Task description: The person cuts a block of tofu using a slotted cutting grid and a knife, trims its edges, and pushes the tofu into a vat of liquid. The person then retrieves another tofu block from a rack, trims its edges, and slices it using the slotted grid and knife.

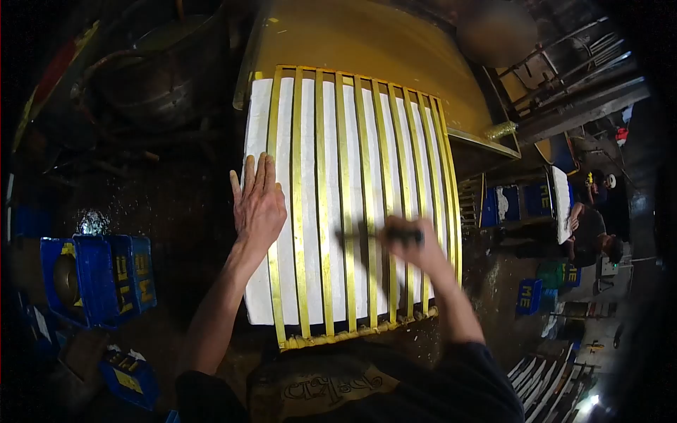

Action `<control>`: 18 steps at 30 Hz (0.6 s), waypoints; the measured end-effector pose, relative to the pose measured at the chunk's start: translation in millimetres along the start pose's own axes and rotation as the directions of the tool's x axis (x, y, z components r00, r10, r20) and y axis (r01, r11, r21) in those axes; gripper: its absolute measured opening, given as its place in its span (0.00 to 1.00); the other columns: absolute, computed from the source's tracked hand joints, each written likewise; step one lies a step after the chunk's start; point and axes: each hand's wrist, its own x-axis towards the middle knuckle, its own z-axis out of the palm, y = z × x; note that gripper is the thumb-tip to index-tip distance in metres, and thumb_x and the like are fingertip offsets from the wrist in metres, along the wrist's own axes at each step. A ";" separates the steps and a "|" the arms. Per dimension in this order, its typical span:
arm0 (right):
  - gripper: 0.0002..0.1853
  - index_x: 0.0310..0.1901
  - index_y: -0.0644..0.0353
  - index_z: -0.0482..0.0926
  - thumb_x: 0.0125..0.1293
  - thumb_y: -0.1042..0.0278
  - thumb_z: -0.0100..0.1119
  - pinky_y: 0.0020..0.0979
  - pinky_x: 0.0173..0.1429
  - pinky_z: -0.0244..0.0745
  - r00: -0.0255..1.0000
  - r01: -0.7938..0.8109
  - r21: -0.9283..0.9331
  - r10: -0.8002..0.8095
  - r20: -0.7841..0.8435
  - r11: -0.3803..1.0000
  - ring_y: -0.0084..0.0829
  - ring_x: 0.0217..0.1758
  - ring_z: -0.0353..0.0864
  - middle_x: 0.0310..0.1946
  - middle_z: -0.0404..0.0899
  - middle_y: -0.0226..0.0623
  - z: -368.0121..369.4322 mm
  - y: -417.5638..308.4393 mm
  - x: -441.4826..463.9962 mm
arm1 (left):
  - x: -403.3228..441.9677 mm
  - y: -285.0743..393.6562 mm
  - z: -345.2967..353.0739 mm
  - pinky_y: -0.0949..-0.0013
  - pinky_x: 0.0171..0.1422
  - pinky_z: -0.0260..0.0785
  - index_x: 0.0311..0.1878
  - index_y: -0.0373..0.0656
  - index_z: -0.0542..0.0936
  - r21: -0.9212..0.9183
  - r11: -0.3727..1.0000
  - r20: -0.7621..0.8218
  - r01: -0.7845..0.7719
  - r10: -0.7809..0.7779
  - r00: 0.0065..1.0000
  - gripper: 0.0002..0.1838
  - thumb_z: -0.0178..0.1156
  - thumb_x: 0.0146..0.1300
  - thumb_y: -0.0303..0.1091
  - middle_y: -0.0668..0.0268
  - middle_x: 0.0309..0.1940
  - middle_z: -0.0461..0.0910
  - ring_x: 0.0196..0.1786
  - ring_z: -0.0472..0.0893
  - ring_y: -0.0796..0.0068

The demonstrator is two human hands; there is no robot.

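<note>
A large white slab [259,123], soft-looking like tofu, lies under a rack of yellow slats [345,197]. White strips show between the slats. My left hand [259,208] rests flat on the slab's left margin, fingers extended, beside the leftmost slat. Over the right half of the rack, my right hand [411,245] is closed on the dark handle of what looks like a knife [352,236]. Motion smears its blade, so I cannot tell whether it touches the slab. A shadow falls across the slats below it.
Behind the rack stretches a wide tan, wet-looking surface [367,42]. Blue crates [106,282] stand on the floor at left, and a large dark vat [151,84] is at upper left. At right, another person [592,229] holds a white board-like piece [561,204] near more blue crates.
</note>
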 end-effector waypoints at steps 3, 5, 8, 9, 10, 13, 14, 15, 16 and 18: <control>0.07 0.32 0.61 0.80 0.55 0.68 0.65 0.35 0.28 0.77 0.925 -0.194 -0.027 0.192 0.329 0.981 0.36 0.20 0.81 0.15 0.77 0.43 13.1 -41.0 -90.1 | 0.3 0.4 0.2 0.39 0.80 0.36 0.72 0.30 0.61 0.005 1.000 -0.004 0.004 -0.004 1.000 0.29 0.48 0.69 0.31 0.53 0.73 0.62 0.79 0.52 0.52; 0.11 0.31 0.64 0.79 0.57 0.65 0.67 0.32 0.27 0.75 0.936 -0.096 0.147 0.039 0.351 0.984 0.32 0.19 0.80 0.15 0.76 0.39 -5.0 -50.9 -79.0 | -1.4 0.3 1.9 0.39 0.80 0.36 0.71 0.30 0.61 -0.002 1.000 -0.011 -0.001 0.001 1.000 0.29 0.48 0.69 0.32 0.53 0.73 0.62 0.79 0.52 0.52; 0.14 0.26 0.63 0.75 0.64 0.63 0.65 0.28 0.27 0.70 0.973 0.182 0.107 -0.164 -0.161 0.977 0.23 0.21 0.76 0.16 0.71 0.32 -26.7 -68.0 12.5 | 1.0 0.2 1.6 0.39 0.80 0.36 0.71 0.30 0.63 -0.017 1.000 -0.037 0.003 -0.003 0.999 0.28 0.48 0.69 0.31 0.53 0.72 0.64 0.79 0.53 0.51; 0.12 0.26 0.62 0.74 0.63 0.68 0.65 0.29 0.28 0.71 0.918 0.251 -0.121 -0.276 -0.285 0.960 0.25 0.21 0.76 0.16 0.72 0.36 -31.9 -63.9 62.6 | 0.3 0.0 3.1 0.39 0.80 0.36 0.71 0.30 0.63 -0.026 1.000 -0.050 0.004 -0.005 0.999 0.28 0.48 0.69 0.31 0.53 0.72 0.64 0.78 0.53 0.51; 0.12 0.27 0.62 0.73 0.60 0.68 0.66 0.33 0.29 0.73 0.856 0.268 -0.250 -0.348 -0.381 0.931 0.34 0.21 0.79 0.18 0.75 0.42 -33.5 -61.3 120.4 | -0.8 0.3 3.5 0.39 0.80 0.36 0.71 0.30 0.63 -0.026 1.000 -0.070 -0.005 0.003 0.998 0.29 0.48 0.68 0.30 0.53 0.72 0.64 0.79 0.53 0.51; 0.09 0.32 0.61 0.77 0.55 0.68 0.67 0.43 0.37 0.78 0.786 0.311 -0.332 -0.438 -0.437 0.890 0.53 0.30 0.81 0.25 0.81 0.49 -24.9 -3.2 271.0 | -0.3 0.5 0.9 0.38 0.80 0.35 0.71 0.30 0.63 -0.027 1.000 -0.017 0.015 -0.015 1.000 0.30 0.50 0.67 0.31 0.53 0.73 0.63 0.79 0.52 0.50; 0.09 0.32 0.60 0.78 0.53 0.67 0.66 0.44 0.37 0.78 0.776 0.331 -0.444 -0.508 -0.375 0.833 0.53 0.30 0.81 0.25 0.81 0.49 -21.6 30.3 302.0 | 0.6 0.5 0.1 0.38 0.80 0.34 0.71 0.30 0.63 -0.041 0.999 -0.014 0.021 -0.022 1.000 0.30 0.50 0.66 0.31 0.53 0.72 0.63 0.79 0.52 0.51; 0.09 0.32 0.60 0.78 0.53 0.67 0.66 0.44 0.37 0.78 0.775 0.334 -0.441 -0.509 -0.374 0.833 0.53 0.30 0.81 0.25 0.81 0.49 -21.4 26.5 299.1 | 2.2 -0.1 -1.1 0.38 0.80 0.34 0.71 0.30 0.63 -0.038 0.999 -0.015 0.024 -0.024 1.000 0.30 0.50 0.66 0.31 0.53 0.72 0.63 0.79 0.52 0.51; 0.08 0.32 0.59 0.78 0.53 0.67 0.66 0.44 0.36 0.77 0.798 0.297 -0.462 -0.483 -0.360 0.836 0.53 0.30 0.81 0.24 0.80 0.48 -18.4 25.0 289.7 | 2.3 -0.3 -2.1 0.38 0.80 0.34 0.71 0.30 0.62 -0.046 0.999 0.001 0.029 -0.029 1.000 0.30 0.49 0.67 0.31 0.52 0.73 0.61 0.79 0.50 0.51; 0.08 0.31 0.60 0.77 0.54 0.66 0.64 0.42 0.35 0.77 0.867 0.253 -0.480 -0.417 -0.273 0.840 0.51 0.30 0.82 0.25 0.81 0.47 -9.8 22.1 238.7 | 1.3 0.9 -4.2 0.39 0.80 0.33 0.72 0.30 0.60 -0.076 0.996 0.019 0.040 -0.039 0.999 0.29 0.47 0.69 0.31 0.51 0.74 0.60 0.79 0.49 0.50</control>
